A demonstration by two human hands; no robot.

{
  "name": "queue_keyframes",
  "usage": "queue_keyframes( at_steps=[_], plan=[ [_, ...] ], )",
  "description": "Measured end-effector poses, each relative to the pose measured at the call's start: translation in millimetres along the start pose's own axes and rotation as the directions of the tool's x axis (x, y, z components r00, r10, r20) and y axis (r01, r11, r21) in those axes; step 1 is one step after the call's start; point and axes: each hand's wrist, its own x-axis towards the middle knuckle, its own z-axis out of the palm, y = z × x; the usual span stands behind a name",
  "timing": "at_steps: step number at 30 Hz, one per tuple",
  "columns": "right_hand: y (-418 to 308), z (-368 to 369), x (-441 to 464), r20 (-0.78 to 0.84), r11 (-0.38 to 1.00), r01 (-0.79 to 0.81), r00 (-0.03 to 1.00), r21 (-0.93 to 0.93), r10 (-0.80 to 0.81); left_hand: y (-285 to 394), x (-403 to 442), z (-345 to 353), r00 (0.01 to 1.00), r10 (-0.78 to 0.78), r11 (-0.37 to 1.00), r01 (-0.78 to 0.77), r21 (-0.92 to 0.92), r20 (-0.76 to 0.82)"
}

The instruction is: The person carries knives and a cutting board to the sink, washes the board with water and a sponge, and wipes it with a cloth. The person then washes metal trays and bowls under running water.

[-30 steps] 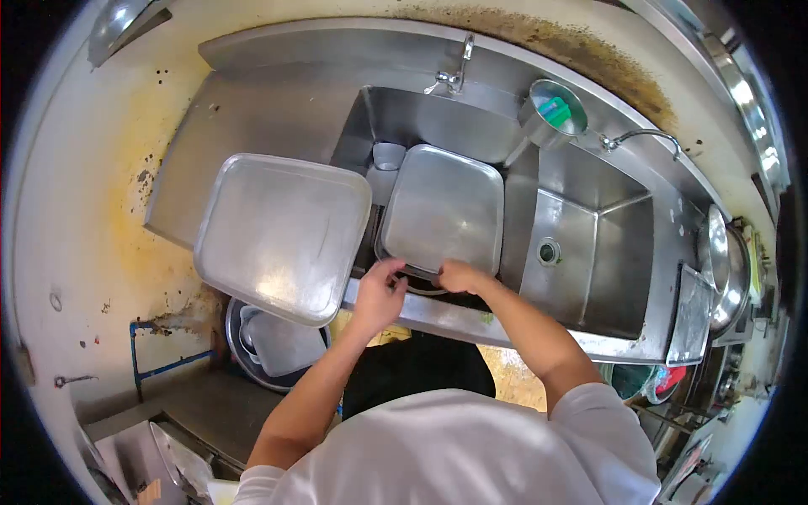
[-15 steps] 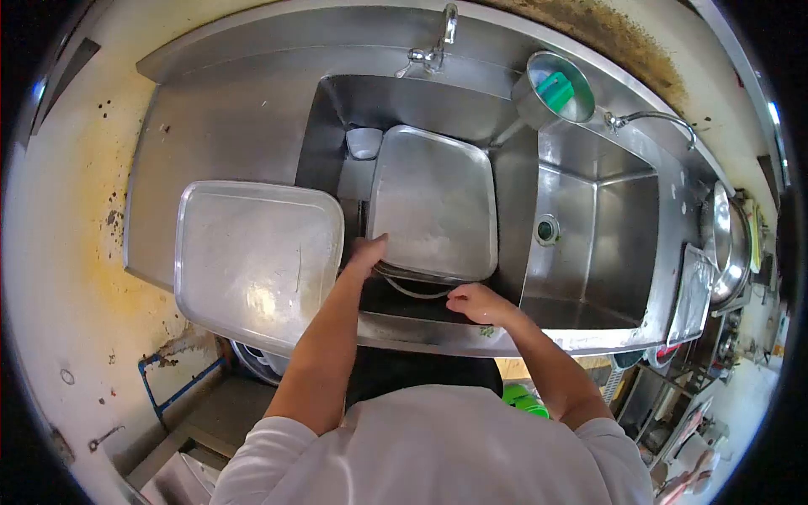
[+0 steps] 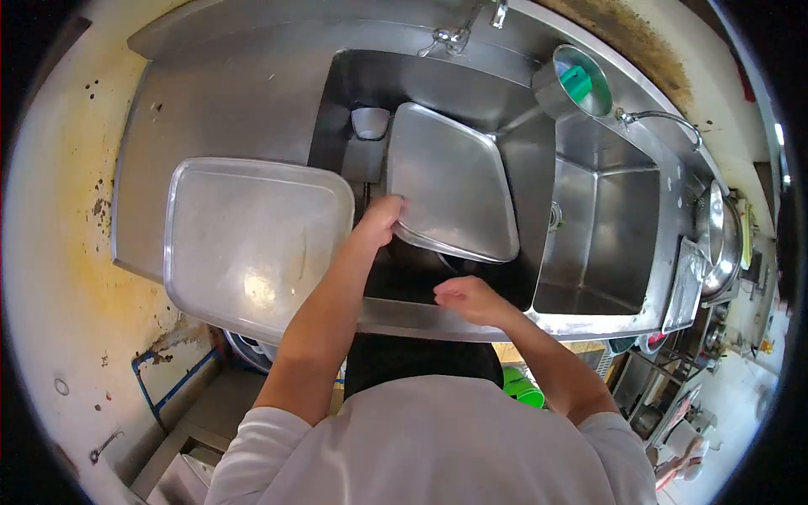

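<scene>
My left hand (image 3: 385,220) is closed on the left front edge of a rectangular metal tray (image 3: 450,185) in the left sink basin. The tray is tilted, and what lies beneath it is mostly hidden. My right hand (image 3: 473,300) hovers over the front rim of the basin, apart from the tray. Its fingers are loosely bent, and nothing shows in them. A second large metal tray (image 3: 252,223) lies on the counter to the left, beside my left forearm. Behind my left hand, a small white container (image 3: 370,123) stands in the basin's back left corner.
A metal pot (image 3: 551,91) with a green object (image 3: 576,83) in it stands behind the basins. One faucet (image 3: 454,39) is at the back, another (image 3: 665,119) at the right. The right basin (image 3: 602,227) lies beyond a divider. Metal bowls (image 3: 722,240) stand far right.
The tray in the basin has turned and tilted, with my left hand on its edge. My right hand has come away from the pale curved strip, now out of sight. The view has shifted slightly.
</scene>
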Motion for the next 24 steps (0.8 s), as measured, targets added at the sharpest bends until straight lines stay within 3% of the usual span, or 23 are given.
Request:
queue_keyframes(
  at_steps=[1,4,7,10,12,14,18,21,24],
  plan=[
    [-9,5,7,0.059,0.995,-0.013,0.998,-0.097,0.019,3,5,0,0.999,0.018,0.997,-0.016,-0.071,0.034],
    [7,36,39,-0.138,0.949,0.004,0.989,-0.316,-0.05,22,1,11,0.992,-0.013,0.967,0.044,-0.25,0.124],
    [-4,36,70,-0.051,0.909,-0.125,0.992,-0.397,0.114,44,-18,25,0.984,-0.008,0.919,0.078,-0.388,0.18],
    [2,53,100,0.114,0.882,-0.061,0.985,-0.468,0.128,46,-15,29,0.966,0.053,0.861,0.084,-0.502,0.253],
    [24,78,130,0.112,0.93,-0.172,0.969,-0.326,0.219,46,-10,30,0.962,0.051,0.847,0.101,-0.523,0.269],
    [67,106,172,0.11,0.937,-0.119,0.98,-0.329,0.163,48,-9,31,0.942,0.064,0.815,0.142,-0.561,0.33],
    [102,124,227,0.09,0.774,0.281,0.955,-0.568,-0.281,58,-14,38,0.913,0.074,0.78,0.197,-0.594,0.4],
    [101,126,250,0.01,0.702,0.301,0.922,-0.645,-0.386,59,-15,40,0.913,0.094,0.773,0.184,-0.607,0.397],
    [111,128,263,-0.021,0.685,0.254,0.93,-0.683,-0.366,58,-13,39,0.901,0.11,0.77,0.19,-0.609,0.421]
  ],
)
